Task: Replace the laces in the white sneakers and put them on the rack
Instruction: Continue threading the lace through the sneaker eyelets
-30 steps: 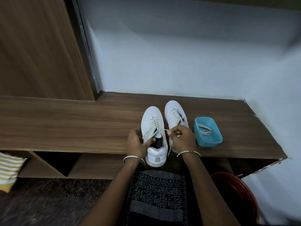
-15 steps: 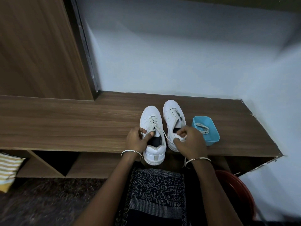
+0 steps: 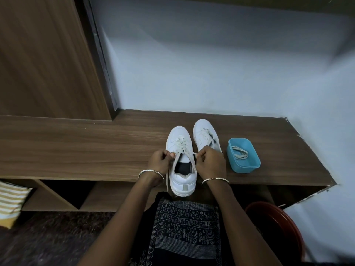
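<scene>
There are two white sneakers on the wooden bench (image 3: pixel 76 150), side by side, toes toward the wall. The left sneaker (image 3: pixel 179 140) has its heel over the front edge. Its lace (image 3: pixel 181 146) is pinched at one end by the left hand (image 3: pixel 159 160) and at the other by the right hand (image 3: pixel 210 162), fingers curled. The right sneaker (image 3: pixel 203 134) is partly hidden behind the right hand. Just beside it, one blue tub (image 3: pixel 245 167) holds coiled laces (image 3: pixel 239 153); how many, I cannot tell. One red basin (image 3: pixel 278 227) is cut off at lower right.

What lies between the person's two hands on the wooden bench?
In the head view, the nearer white sneaker lies between the left hand and right hand; each pinches one end of its lace.
</scene>
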Demonstrator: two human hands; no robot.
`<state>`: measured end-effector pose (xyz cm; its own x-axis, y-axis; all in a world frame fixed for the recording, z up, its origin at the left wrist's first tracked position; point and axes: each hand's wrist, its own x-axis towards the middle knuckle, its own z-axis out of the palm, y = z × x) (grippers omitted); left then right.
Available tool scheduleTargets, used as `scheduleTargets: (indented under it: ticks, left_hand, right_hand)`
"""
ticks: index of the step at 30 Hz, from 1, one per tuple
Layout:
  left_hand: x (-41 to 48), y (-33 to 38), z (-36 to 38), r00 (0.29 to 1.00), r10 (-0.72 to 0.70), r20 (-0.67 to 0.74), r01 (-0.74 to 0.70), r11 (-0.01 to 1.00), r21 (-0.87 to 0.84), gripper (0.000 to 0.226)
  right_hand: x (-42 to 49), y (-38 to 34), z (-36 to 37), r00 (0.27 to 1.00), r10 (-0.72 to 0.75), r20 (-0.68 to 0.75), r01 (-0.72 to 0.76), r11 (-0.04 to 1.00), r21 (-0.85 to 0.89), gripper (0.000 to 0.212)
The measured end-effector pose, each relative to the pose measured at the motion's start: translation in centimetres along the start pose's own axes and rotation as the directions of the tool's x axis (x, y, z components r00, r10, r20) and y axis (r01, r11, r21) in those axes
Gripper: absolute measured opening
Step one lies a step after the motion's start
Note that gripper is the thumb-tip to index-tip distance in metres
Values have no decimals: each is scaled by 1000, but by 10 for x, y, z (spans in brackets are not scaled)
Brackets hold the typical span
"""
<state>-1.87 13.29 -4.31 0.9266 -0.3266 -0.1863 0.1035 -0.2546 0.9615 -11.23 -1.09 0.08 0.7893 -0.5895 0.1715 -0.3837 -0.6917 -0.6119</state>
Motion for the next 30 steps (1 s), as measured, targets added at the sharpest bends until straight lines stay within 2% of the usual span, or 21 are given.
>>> scheduleTargets:
  ticks: [3,7,10,13,16,19,22,25,30]
  left_hand:
    - [0,5,-2,999,-36,3,36,995,-94,22]
    - [2,13,-2,997,-64,33,68,986,-154,16]
    - [1,17,-3,996,-79,50,86,982,-166,18]
    - [0,22,-4,995,-75,71,83,991,-109,22]
    - [-2,27,-7,995,-53,84,59,996,-72,23]
    - [-4,30,-9,995,-29,90,30,999,-11,23]
    - [-5,31,-9,994,-53,95,55,998,-13,22]
    - [-7,36,-8,989,-114,94,123,988,-93,19]
    - [-8,38,-8,982,-163,91,177,971,-164,20]
  right_hand:
    - [-3,9,-9,993,67,-101,-55,991,124,13]
    - [-8,12,-14,980,160,-118,-128,962,242,16]
    - [-9,9,-16,982,160,-98,-137,969,206,18]
    - [-9,4,-17,993,117,26,-120,980,156,11]
    - [-7,1,-17,990,70,119,-80,993,86,21]
    - [-7,2,-17,989,41,139,-45,999,24,12]
    - [-9,1,-20,993,72,99,-76,996,44,13]
    - [-8,5,-12,988,127,83,-138,980,141,15]
    - [0,30,21,970,240,49,-239,889,391,12]
